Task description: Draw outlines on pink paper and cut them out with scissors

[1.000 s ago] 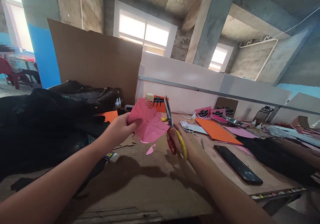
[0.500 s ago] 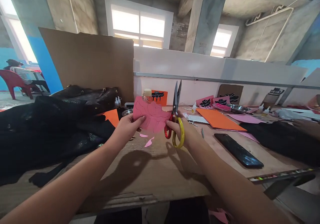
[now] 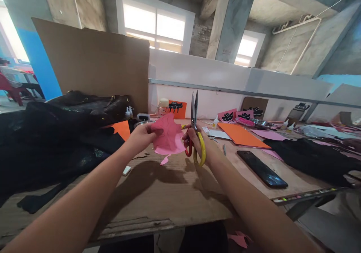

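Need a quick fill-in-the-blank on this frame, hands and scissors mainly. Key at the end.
1. The left hand holds a ____ sheet of paper.
2. The right hand holds scissors with one red handle and one ____ handle.
3. The blades point ____.
4. The black phone lies to the ____ of the scissors.

Missing: pink; yellow; up; right

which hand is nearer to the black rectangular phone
Right. The right hand holds metal scissors with red and yellow handles, left of the phone; the left hand, pinching a pink paper sheet, is farther left.
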{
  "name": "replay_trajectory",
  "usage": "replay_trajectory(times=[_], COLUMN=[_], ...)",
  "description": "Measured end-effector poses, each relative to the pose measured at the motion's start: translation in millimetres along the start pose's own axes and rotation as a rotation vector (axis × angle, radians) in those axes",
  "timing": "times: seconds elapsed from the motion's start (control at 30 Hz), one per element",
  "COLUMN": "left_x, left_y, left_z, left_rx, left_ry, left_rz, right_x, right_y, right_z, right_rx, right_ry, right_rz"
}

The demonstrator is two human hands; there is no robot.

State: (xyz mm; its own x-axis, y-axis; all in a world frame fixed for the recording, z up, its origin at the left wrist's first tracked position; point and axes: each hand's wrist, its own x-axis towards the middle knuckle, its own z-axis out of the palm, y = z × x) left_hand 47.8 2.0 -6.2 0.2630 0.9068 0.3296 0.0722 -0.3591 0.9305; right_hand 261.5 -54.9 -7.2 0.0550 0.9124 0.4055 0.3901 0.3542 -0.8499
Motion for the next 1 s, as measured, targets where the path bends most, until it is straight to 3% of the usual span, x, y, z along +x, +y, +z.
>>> replay_trajectory(times=[0.2,0.33,0.5,0.57,0.63,0.73,0.87,1.0], left_x=[-2,-7,-8,-7,-6,-7,-9,-12], left_y=[-6,-5,-5,-1,6,18,27,31], left_z=[-11.0,-0.8,5.9,0.5,-9.0,-23.4,-29.4,-26.1], left_rx=[0.241,0.160,0.106,0.152,0.191,0.079,-0.156,-0.092], left_ry=[-0.088,-0.100,-0.094,-0.039,0.112,0.271,0.254,0.294], left_rz=[0.044,-0.026,-0.059,0.029,0.121,0.151,0.120,0.119], right_x=[-7,-15,-8,-6,-7,-14,-23,-29], right_y=[-12,-25,-6,2,6,5,3,2], right_z=[0,2,8,9,8,6,8,13], right_rx=[0.001,-0.055,-0.016,-0.018,-0.046,-0.100,-0.253,-0.305], right_ry=[-0.048,-0.025,0.052,0.052,0.014,-0.054,-0.125,-0.221], right_rz=[0.032,0.037,-0.044,-0.075,-0.097,-0.136,-0.160,-0.201])
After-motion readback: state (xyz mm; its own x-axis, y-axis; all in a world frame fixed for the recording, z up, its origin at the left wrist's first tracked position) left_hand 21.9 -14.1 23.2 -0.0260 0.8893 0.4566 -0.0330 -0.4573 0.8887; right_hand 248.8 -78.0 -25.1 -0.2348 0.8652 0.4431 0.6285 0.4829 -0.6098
